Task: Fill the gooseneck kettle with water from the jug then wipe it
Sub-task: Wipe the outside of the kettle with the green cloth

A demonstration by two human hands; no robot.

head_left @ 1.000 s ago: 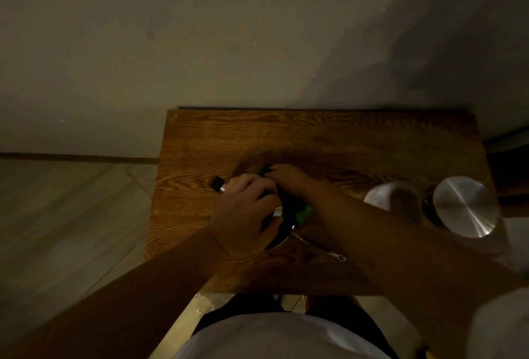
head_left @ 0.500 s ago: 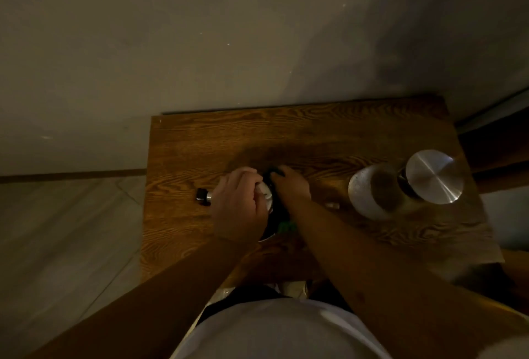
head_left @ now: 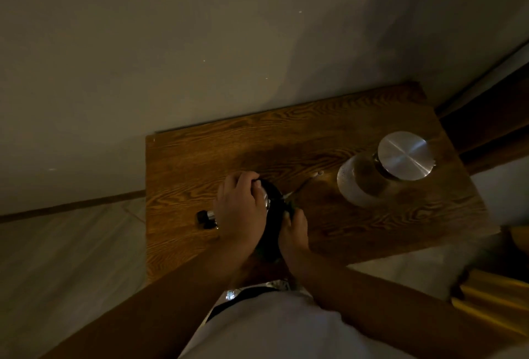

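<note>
The gooseneck kettle (head_left: 267, 202) stands on the wooden table (head_left: 357, 232), mostly covered by my hands. Its black-tipped handle end sticks out to the left and its thin spout points right toward the jug. My left hand (head_left: 237, 209) grips the kettle from above. My right hand (head_left: 294, 232) presses a dark green cloth (head_left: 274, 227) against the kettle's right side. The glass jug (head_left: 357, 187) with a round steel lid stands at the table's right, apart from both hands.
The table stands against a plain wall (head_left: 200, 58). A pale floor (head_left: 71, 258) lies to the left. Yellow objects (head_left: 492, 301) sit low at the right edge. My white shirt fills the bottom of the view.
My right hand has slid the cloth from the kettle's far side round to its near right side. The left hand keeps its grip. The view has swung left, so the table sits further right.
</note>
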